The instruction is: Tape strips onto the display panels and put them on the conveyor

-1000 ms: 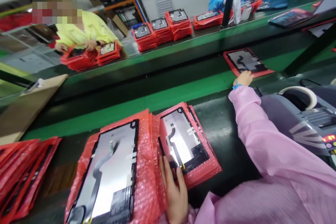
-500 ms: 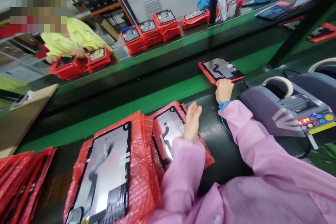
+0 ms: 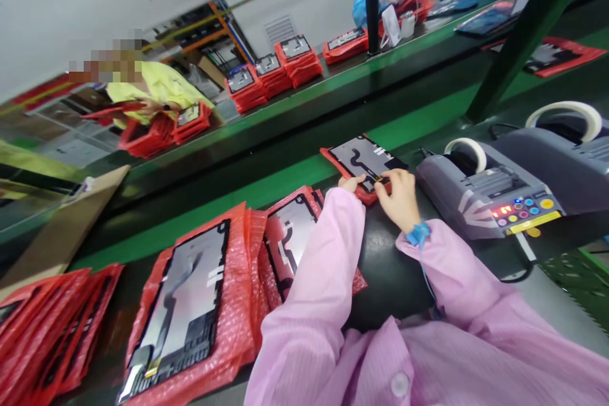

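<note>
A tablet display panel point(image 3: 340, 152), silver-backed with a dark ribbon cable, lies on red bubble wrap at the bench's far edge. My left hand point(image 3: 351, 184) is closed on its near left edge, thumb on top; its other fingers are mostly hidden. Thumb and forefinger of my right hand point(image 3: 401, 198) are closed at the panel's near end, beside the cable's gold connector; whether they pinch the cable itself, I cannot tell. Left of my forearm, a similar panel point(image 3: 295, 222) tops a red-wrapped stack, and a larger-looking panel point(image 3: 190, 292) rests on another.
Two grey tape dispensers point(image 3: 476, 196) stand at the right. More red-wrapped panels point(image 3: 57, 323) lean at the far left, near a cardboard sheet point(image 3: 71, 222). Across the green-edged line, co-workers in yellow point(image 3: 166, 85) and blue point(image 3: 361, 3) handle red-wrapped pieces beside several stacks.
The panel has come nearer to me. My left hand has moved from above the middle stack to the panel's near edge. My right hand has shifted along the panel's near end.
</note>
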`<state>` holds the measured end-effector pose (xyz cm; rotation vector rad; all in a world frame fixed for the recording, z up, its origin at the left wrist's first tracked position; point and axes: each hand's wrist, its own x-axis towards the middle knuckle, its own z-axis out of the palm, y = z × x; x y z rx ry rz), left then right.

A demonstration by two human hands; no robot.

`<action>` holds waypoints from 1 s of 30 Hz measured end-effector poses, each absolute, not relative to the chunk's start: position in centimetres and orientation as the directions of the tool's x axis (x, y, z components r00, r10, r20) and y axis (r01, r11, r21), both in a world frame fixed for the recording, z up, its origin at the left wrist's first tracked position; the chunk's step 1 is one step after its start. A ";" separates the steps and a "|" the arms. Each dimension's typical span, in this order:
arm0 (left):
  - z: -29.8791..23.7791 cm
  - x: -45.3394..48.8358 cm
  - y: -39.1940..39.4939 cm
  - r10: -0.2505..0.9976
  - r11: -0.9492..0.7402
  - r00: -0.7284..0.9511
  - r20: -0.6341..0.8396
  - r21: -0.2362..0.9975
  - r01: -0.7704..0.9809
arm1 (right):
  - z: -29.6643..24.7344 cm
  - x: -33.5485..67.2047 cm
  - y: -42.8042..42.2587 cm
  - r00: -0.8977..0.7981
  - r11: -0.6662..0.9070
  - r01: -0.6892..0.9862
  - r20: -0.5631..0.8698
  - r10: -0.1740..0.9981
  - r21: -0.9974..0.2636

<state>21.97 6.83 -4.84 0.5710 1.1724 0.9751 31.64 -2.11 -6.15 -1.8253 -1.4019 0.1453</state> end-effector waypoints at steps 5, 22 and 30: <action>-4.8 17.8 -0.5 0.822 0.562 0.128 -0.555 0.756 -0.336 | -7.3 35.8 -5.3 0.506 -0.190 0.596 0.181 0.844 -0.780; -7.1 15.9 -13.1 0.998 -0.016 -0.045 0.034 0.938 0.347 | -5.9 37.2 -13.6 0.432 -0.102 -0.081 -0.127 0.893 -0.991; -11.2 15.9 -14.1 0.983 -0.162 0.172 0.062 0.732 0.662 | -9.9 34.9 -13.5 0.436 -0.154 0.257 -0.027 0.899 -0.954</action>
